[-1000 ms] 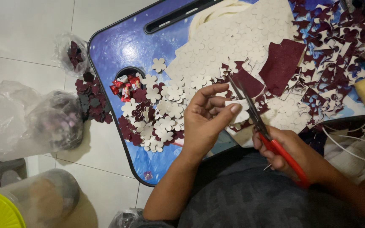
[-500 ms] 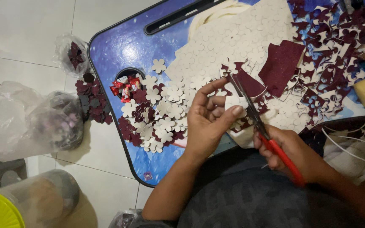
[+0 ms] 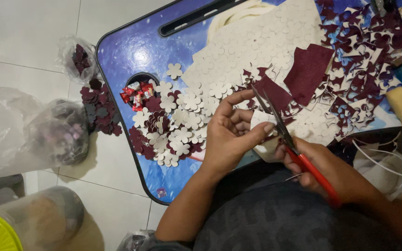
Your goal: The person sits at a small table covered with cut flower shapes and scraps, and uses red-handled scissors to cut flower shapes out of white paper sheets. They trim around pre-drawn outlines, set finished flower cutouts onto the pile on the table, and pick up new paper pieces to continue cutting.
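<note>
Two hands at work near the table's near edge. Left hand (image 3: 231, 135) pinched shut on a small white cut-out piece (image 3: 260, 120), thumb and forefinger turning it up to the blades. Right hand (image 3: 333, 169) closed round the red handles of one pair of scissors (image 3: 284, 132), blades parted at the piece's edge. Dozens of white and maroon flower shapes (image 3: 173, 125) heaped left on the blue table (image 3: 131, 51), beyond counting. One maroon sheet (image 3: 309, 72) farther right.
</note>
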`<state>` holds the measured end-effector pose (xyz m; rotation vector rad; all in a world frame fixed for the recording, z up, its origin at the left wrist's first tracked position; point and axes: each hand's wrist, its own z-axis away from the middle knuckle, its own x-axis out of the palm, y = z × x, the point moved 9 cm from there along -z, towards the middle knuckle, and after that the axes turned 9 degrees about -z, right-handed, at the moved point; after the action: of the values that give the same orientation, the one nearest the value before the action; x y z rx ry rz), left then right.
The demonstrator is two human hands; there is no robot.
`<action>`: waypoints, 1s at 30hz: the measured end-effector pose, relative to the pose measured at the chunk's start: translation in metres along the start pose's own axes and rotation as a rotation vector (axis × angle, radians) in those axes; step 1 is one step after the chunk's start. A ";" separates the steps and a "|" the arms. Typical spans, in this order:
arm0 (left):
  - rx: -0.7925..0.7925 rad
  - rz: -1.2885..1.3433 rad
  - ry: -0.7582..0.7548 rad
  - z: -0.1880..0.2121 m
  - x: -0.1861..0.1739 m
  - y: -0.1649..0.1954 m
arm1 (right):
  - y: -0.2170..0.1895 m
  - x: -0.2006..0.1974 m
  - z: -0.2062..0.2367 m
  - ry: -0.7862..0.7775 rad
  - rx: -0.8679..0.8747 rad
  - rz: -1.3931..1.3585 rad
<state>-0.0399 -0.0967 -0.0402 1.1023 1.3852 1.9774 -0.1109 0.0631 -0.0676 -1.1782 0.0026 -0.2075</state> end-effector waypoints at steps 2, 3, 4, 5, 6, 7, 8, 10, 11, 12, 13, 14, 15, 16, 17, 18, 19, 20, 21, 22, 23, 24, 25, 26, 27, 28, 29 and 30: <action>-0.006 0.030 0.011 0.000 -0.001 0.000 | 0.012 -0.002 -0.001 -0.006 0.097 0.020; 0.001 0.008 0.019 0.000 -0.002 0.001 | 0.018 -0.003 0.000 -0.009 0.146 0.030; 0.007 -0.014 0.026 0.001 -0.003 0.003 | 0.014 -0.004 -0.001 -0.011 0.075 0.056; 0.014 -0.035 0.030 0.000 -0.004 0.004 | 0.009 -0.005 -0.001 -0.010 0.005 0.083; 0.013 -0.014 0.032 0.000 -0.004 0.004 | 0.005 -0.005 0.000 -0.008 -0.066 0.110; 0.011 0.008 0.035 0.000 -0.004 0.003 | 0.016 -0.008 0.000 0.011 0.042 0.059; 0.008 0.030 0.039 0.000 -0.005 0.003 | 0.027 -0.009 0.001 0.029 0.149 0.007; 0.010 0.028 0.047 0.000 -0.005 0.003 | 0.036 -0.010 0.002 0.034 0.225 -0.046; 0.011 0.028 0.051 0.000 -0.006 0.002 | 0.034 -0.009 0.002 0.022 0.194 -0.048; 0.014 0.016 0.056 0.000 -0.007 0.003 | 0.032 -0.008 0.001 0.009 0.164 -0.050; 0.017 0.005 0.060 0.000 -0.007 0.003 | 0.028 -0.008 0.001 0.005 0.120 -0.046; 0.019 -0.007 0.064 0.000 -0.008 0.003 | 0.024 -0.007 0.001 0.002 0.077 -0.041; 0.016 -0.016 0.067 0.000 -0.008 0.002 | 0.020 -0.008 0.001 -0.001 0.034 -0.037; 0.015 -0.025 0.069 -0.001 -0.009 0.002 | 0.019 -0.007 0.001 -0.005 0.036 -0.031; 0.013 -0.033 0.073 -0.001 -0.010 0.002 | 0.019 -0.007 0.001 -0.010 0.038 -0.026; 0.021 -0.028 0.085 -0.001 -0.011 0.002 | 0.018 -0.006 0.001 -0.016 0.040 -0.021; 0.029 -0.022 0.098 -0.002 -0.011 0.002 | 0.017 -0.006 0.000 -0.008 0.037 -0.003; 0.038 -0.016 0.110 -0.003 -0.012 0.003 | 0.017 -0.006 -0.001 0.001 0.033 0.016; 0.041 -0.015 0.124 -0.002 -0.014 0.003 | 0.017 -0.007 -0.002 0.010 0.029 0.035; 0.045 -0.014 0.138 -0.002 -0.015 0.003 | 0.019 -0.007 -0.002 0.020 0.050 0.025; 0.048 -0.012 0.152 -0.001 -0.015 0.003 | 0.021 -0.008 -0.002 0.031 0.072 0.015; 0.041 0.010 0.143 -0.001 -0.014 0.002 | 0.023 -0.008 -0.002 0.041 0.094 0.005; 0.035 0.031 0.133 -0.001 -0.013 0.002 | 0.022 -0.008 -0.003 0.039 0.080 -0.003; 0.028 0.053 0.125 0.000 -0.011 0.000 | 0.021 -0.008 -0.004 0.037 0.067 -0.011; 0.020 0.048 0.118 0.000 -0.009 -0.001 | 0.020 -0.008 -0.003 0.035 0.055 -0.019; 0.011 0.043 0.112 0.000 -0.008 -0.002 | 0.019 -0.007 -0.002 0.027 0.041 -0.008; 0.004 0.037 0.106 0.000 -0.007 -0.003 | 0.017 -0.006 -0.001 0.019 0.025 0.005; 0.013 0.030 0.094 0.000 -0.006 -0.003 | 0.014 -0.005 0.001 0.011 0.010 0.017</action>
<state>-0.0370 -0.1005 -0.0450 1.0536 1.4397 2.0684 -0.1133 0.0696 -0.0808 -1.1672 0.0212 -0.1983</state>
